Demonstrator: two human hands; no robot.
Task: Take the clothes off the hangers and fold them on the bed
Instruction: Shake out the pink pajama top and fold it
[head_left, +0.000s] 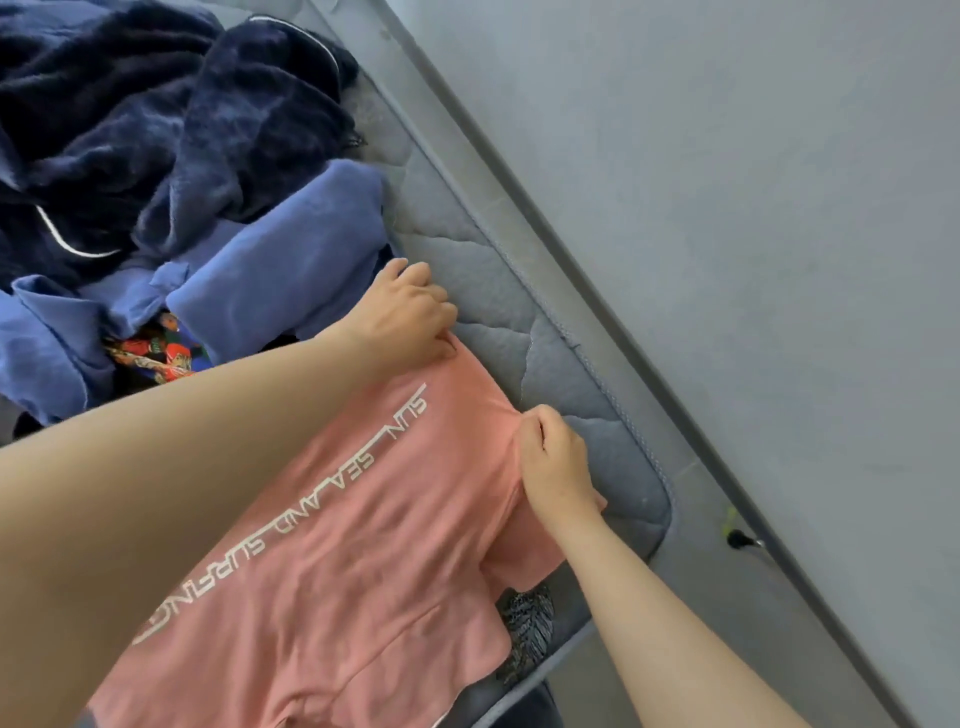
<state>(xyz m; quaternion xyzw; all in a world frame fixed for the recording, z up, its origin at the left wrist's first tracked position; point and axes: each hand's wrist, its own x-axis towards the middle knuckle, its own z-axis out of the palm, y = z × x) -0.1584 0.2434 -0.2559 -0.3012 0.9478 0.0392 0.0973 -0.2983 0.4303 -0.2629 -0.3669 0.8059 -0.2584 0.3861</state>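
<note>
Both hands clamped on the pink shirt (363, 519): left hand (410, 312) pinches one far corner, right hand (558, 462) bunches the other, fingers curled into the fabric. Shirt lies print-up on the mattress (493, 291), near the mattress's outer edge. No hanger visible.

Risks:
- Right grip holds more gathered cloth than the left, so the fold will likely come out skewed.
- Shirt sits close to the mattress edge; a pull that way could slide it off.
- Patterned cloth (530, 623) under the shirt at the mattress corner may drag along.
- Blue clothes (291, 270) further in on the mattress crowd the left hand.
</note>
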